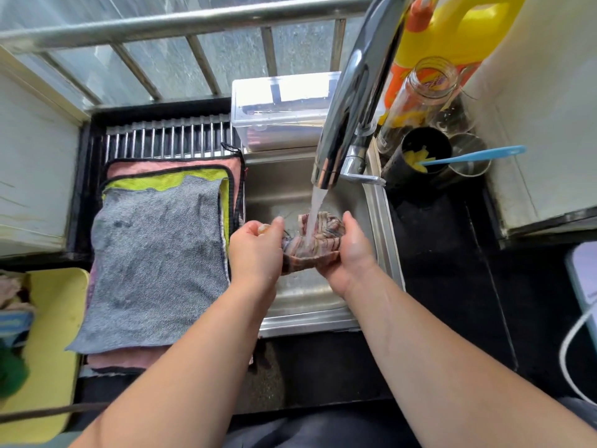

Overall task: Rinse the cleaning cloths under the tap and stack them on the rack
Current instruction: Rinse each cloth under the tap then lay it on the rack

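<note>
A bunched striped cloth is under the running water from the chrome tap, over the steel sink. My left hand grips its left end and my right hand cups its right side. To the left, a stack of cloths lies on the metal rack: a grey cloth on top, a yellow-green cloth under it, and a pink cloth below.
A clear plastic box stands behind the sink. A yellow jug, a glass jar and a black cup with a blue-handled tool crowd the right. A yellow basin with more cloths sits at the left.
</note>
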